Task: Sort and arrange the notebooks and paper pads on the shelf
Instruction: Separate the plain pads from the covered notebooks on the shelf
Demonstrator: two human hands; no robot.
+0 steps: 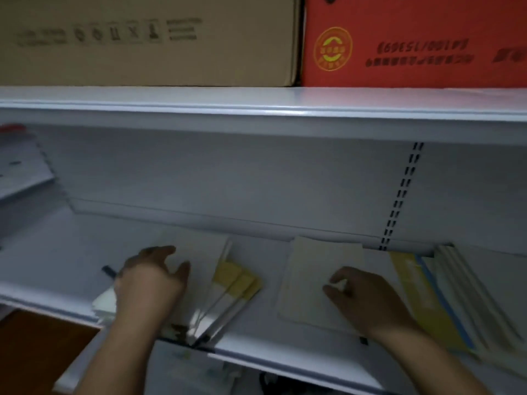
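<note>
The left hand (151, 277) is spread, fingers relaxed, over a white pad (199, 246) at lower left-centre. The right hand (362, 295) is curled on a cream pad (313, 280) at lower right-centre, though a pinch cannot be confirmed through the blur. Both pads are judged light, floppy and slick, best taken by the near short edge. Each long axis runs front to back on the shelf (256, 346). Yellow-tabbed notebooks (236, 280) are fanned between.

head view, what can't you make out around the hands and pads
- Head view: red box print is blurred, and the top edge cuts it off.
- The left hand covers part of the left stack, hiding its count.
- Blur hides whether the right hand pinches the cream pad.
- The right edge cuts off the right stack.
</note>
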